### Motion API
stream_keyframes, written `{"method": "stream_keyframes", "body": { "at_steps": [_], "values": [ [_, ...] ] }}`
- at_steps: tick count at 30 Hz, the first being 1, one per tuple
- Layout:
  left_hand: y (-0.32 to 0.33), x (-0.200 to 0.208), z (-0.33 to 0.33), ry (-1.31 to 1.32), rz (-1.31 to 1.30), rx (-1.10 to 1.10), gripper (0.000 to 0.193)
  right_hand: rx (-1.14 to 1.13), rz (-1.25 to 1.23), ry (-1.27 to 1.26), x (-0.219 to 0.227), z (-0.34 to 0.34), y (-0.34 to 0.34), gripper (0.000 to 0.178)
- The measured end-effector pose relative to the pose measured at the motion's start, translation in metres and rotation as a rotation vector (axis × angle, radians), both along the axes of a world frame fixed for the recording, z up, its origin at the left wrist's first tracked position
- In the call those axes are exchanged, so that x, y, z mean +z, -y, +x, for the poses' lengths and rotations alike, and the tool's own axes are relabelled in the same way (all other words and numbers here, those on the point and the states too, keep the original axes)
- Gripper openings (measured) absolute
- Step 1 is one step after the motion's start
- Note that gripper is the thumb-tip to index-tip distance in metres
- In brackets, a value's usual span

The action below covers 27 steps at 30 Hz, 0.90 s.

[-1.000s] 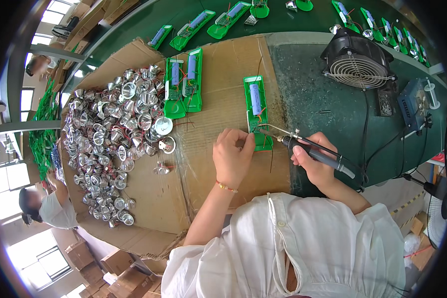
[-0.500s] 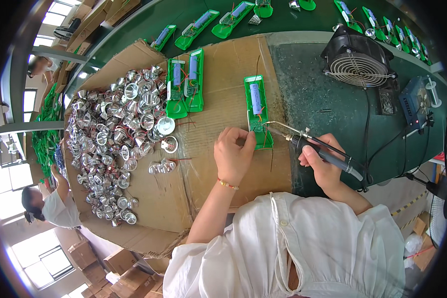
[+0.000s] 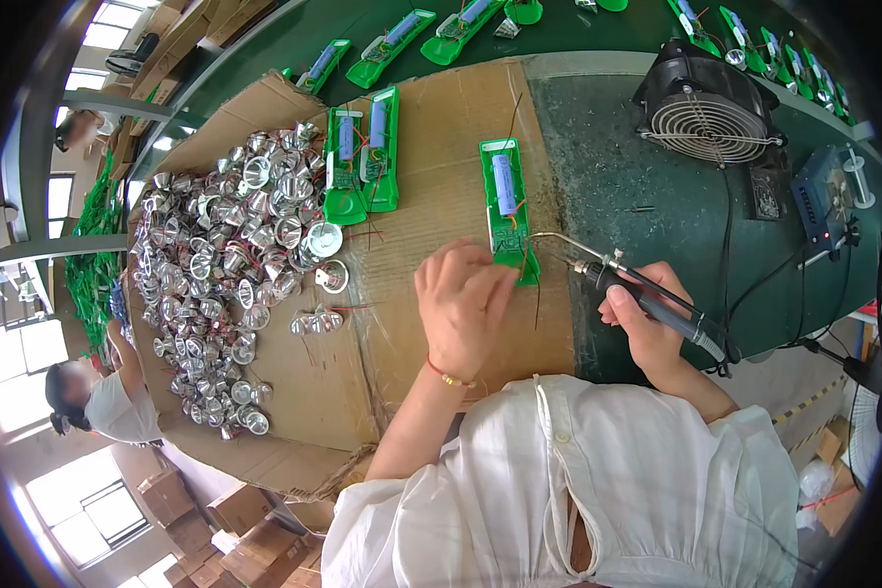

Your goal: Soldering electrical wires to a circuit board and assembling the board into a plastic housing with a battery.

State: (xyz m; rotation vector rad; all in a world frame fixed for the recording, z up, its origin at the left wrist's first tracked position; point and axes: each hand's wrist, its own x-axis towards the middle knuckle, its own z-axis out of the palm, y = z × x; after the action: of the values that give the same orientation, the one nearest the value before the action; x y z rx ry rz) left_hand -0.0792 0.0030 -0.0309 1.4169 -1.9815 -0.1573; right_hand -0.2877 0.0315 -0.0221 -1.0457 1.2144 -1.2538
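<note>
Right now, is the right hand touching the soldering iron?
Touching. The head view shows the right hand closed around the soldering iron, thumb against its dark handle.

Bright windows [image 3: 83,505] shone beyond the left edge of the desk [image 3: 598,147], near brown boxes [image 3: 243,507]; past its near right corner, striped tape [image 3: 808,400] crossed the pale floor [image 3: 786,386].

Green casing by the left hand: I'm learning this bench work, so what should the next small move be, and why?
Probably ease the left hand clear of the green casing: its blurred fingers overlap the casing's near end in this view, while the soldering iron, in the right hand, has its tip close by, just right of the casing.
</note>
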Motion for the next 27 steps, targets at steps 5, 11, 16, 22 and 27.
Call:
{"method": "stream_keyframes", "body": {
  "at_steps": [5, 11, 16, 22, 27],
  "values": [
    [0.004, -0.014, -0.002, -0.215, 0.172, 0.127, 0.011, 0.036, -0.010, -0.031, -0.010, 0.004, 0.000, 0.019],
    [0.006, -0.017, -0.008, -0.268, 0.264, 0.161, 0.011, 0.044, -0.030, -0.030, -0.016, 0.009, 0.004, 0.018],
    [0.007, -0.018, -0.011, -0.324, 0.361, 0.213, 0.012, 0.049, -0.041, -0.040, -0.017, 0.009, 0.005, 0.018],
    [0.009, -0.019, -0.008, -0.335, 0.337, 0.212, 0.012, -0.014, -0.054, 0.021, -0.007, 0.004, 0.000, 0.017],
    [0.010, -0.019, -0.009, -0.330, 0.359, 0.224, 0.012, -0.007, -0.021, 0.013, -0.009, -0.003, -0.001, 0.017]
  ]
}}
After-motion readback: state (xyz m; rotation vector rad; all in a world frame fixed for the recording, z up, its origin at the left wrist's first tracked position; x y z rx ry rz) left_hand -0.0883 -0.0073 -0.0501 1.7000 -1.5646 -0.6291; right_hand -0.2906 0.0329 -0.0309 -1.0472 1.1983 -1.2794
